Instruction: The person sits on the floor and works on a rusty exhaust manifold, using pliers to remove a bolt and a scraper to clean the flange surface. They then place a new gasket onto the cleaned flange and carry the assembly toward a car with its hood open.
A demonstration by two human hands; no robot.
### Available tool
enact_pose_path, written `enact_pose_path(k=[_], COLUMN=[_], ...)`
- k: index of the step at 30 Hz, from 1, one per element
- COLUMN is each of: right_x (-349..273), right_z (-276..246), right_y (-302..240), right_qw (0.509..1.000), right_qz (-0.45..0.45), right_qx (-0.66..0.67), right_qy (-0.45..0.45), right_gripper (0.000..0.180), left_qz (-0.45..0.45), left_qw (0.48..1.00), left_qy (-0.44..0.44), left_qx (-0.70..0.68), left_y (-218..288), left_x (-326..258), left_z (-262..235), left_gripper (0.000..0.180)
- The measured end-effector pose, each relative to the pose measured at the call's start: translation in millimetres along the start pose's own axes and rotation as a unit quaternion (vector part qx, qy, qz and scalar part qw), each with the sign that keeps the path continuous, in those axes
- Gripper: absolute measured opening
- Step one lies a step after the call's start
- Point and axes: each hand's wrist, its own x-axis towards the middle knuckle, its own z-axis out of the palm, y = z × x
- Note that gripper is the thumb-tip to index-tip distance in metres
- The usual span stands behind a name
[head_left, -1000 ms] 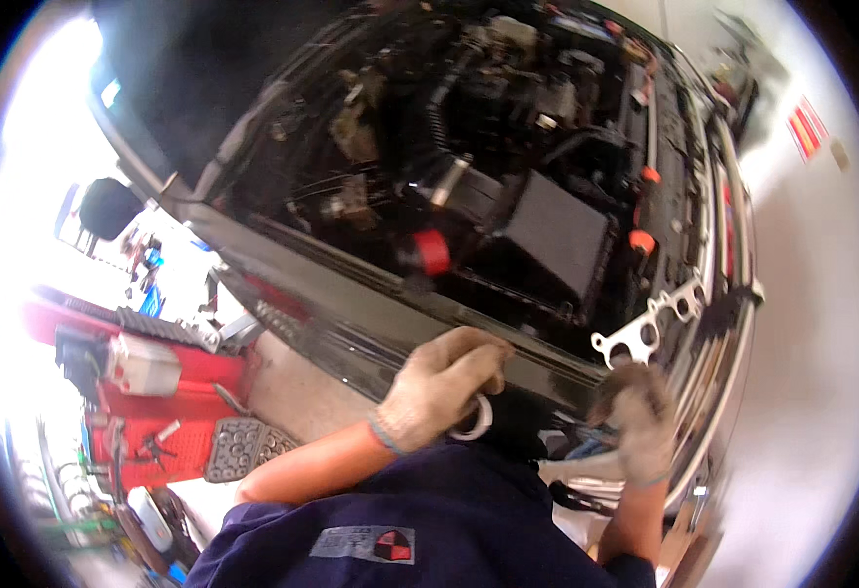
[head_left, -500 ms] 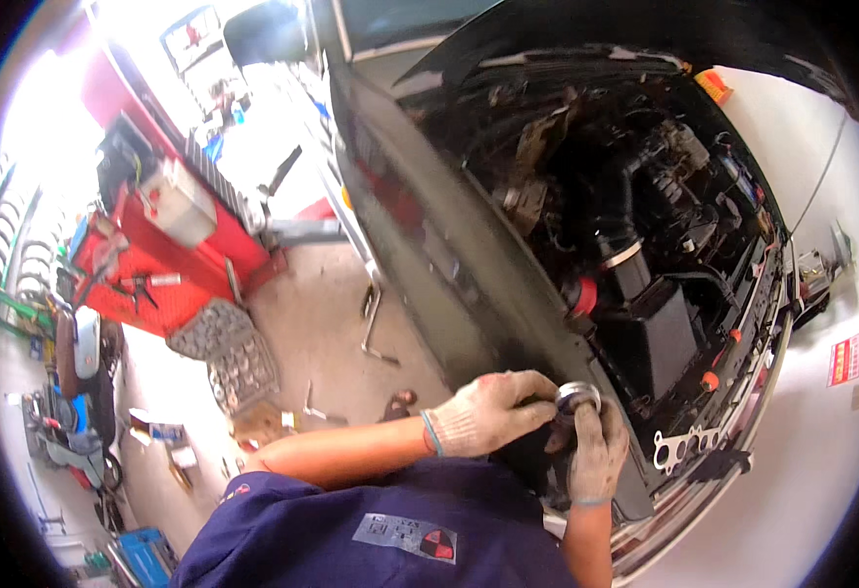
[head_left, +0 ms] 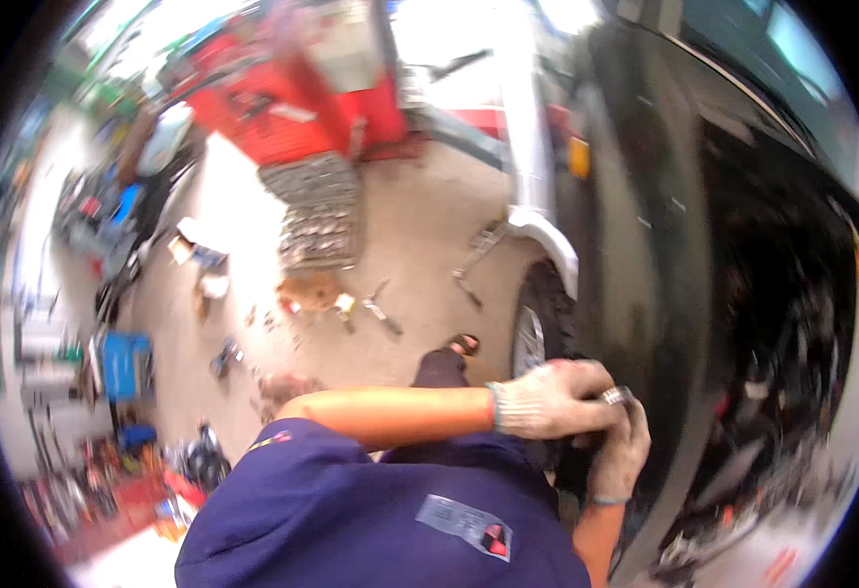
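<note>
My left hand, in a pale knitted work glove, closes its fingertips on a small silvery round metal part. From below, my right hand, in a soiled glove, grips the same part. Only a bit of its shiny edge shows between the fingers, and motion blurs it; its exact kind cannot be told. Both hands are together in front of my dark blue shirt, beside the dark green fender of a car.
The car's wheel and raised-hood engine bay lie to the right. On the floor are an open socket tray, a long-handled wrench, another hand tool and brown cardboard. A red tool cabinet stands beyond.
My view has swung left and down, so more floor shows and the engine bay has shifted right. Both hands stay together on the metal part, which is now more covered by fingers.
</note>
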Motion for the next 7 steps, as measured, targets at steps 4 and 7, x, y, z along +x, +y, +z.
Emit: enact_pose_path(k=[4,7], right_x=[11.3,2.2], right_z=[17.6,36.0], right_y=[37.4,53.7], right_qw=[0.993,0.977], right_qz=[-0.032,-0.034], right_qx=[-0.047,-0.100], right_qy=[-0.105,-0.187], right_gripper=[0.030,0.033], left_qz=[0.090,0.055], left_qw=[0.995,0.993], left_qy=[0.031,0.108], left_qx=[-0.016,0.005], left_y=[-45.9,-100.5], left_x=[-48.2,-84.2], left_z=[3.2,32.7], left_gripper=[0.049,0.054])
